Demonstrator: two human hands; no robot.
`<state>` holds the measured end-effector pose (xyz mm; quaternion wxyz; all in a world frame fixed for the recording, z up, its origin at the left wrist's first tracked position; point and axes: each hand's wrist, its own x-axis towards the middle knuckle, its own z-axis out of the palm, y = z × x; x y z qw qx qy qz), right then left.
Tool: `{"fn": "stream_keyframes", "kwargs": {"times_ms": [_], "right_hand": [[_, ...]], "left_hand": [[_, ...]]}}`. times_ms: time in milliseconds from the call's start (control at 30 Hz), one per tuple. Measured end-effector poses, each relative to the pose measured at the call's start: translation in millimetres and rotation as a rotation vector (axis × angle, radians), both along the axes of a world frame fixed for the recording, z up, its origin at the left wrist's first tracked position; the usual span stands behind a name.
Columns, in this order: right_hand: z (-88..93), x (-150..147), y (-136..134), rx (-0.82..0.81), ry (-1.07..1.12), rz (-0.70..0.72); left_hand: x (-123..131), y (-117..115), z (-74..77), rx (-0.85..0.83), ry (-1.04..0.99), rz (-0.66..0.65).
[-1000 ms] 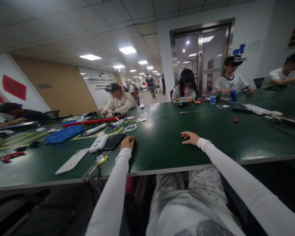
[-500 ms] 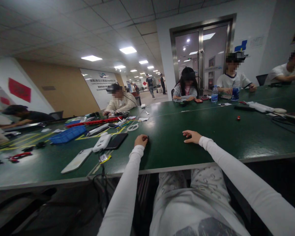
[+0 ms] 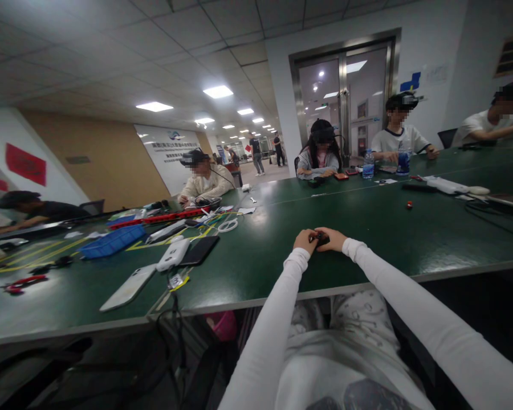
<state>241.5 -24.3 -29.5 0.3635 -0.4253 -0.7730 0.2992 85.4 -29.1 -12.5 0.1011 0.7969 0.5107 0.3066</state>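
Note:
My left hand [image 3: 305, 241] and my right hand [image 3: 334, 239] meet just above the green table [image 3: 260, 267], in front of my body. Between their fingers is a small dark object [image 3: 322, 238], too small and shaded for me to tell its kind. The fingers of my left hand are closed on its left side. From the right, my right hand curls its fingers round it. Both hands partly cover the object.
Left of my hands lie a black phone [image 3: 200, 250], a white power bank [image 3: 174, 254], a white phone [image 3: 129, 287] and a blue tray [image 3: 112, 241]. A small red object [image 3: 409, 205] sits to the right. Several people in headsets sit around the table.
My left hand has moved right with the small dark object and met my right hand. The right hand, open before, has closed on the object too. The view has shifted slightly.

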Motion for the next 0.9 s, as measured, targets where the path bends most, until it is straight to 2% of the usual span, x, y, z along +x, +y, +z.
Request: {"fn": "stream_keyframes", "kwargs": {"times_ms": [167,300,400,567,667,767,833,900], "right_hand": [[0.8,-0.5,-0.6,0.015,0.005,-0.012],[1.4,-0.8,-1.8,0.034,-0.001,-0.028],[2.8,-0.3,-3.3,0.022,-0.001,-0.032],[2.7,0.7,-2.8,0.005,0.000,-0.024],[0.7,0.8,-1.1,0.005,-0.002,-0.026],[-0.6,1.0,-0.1,0.008,-0.009,-0.025],[-0.7,1.2,0.1,0.009,-0.016,-0.024],[-0.5,1.4,0.3,0.010,-0.021,-0.024]], "left_hand": [[2.8,1.2,-3.7,-0.008,-0.043,-0.001],[0.8,2.4,-5.6,-0.006,-0.164,-0.004],[0.4,4.6,-4.8,-0.045,-0.353,0.004],[-5.9,12.8,1.1,-0.158,-0.793,0.071],[-15.2,17.4,4.6,-0.244,-1.073,0.151],[-24.0,20.1,6.9,-0.261,-1.320,0.265],[-25.8,20.2,7.5,-0.257,-1.372,0.313],[-22.6,18.1,7.5,-0.237,-1.274,0.300]]}}
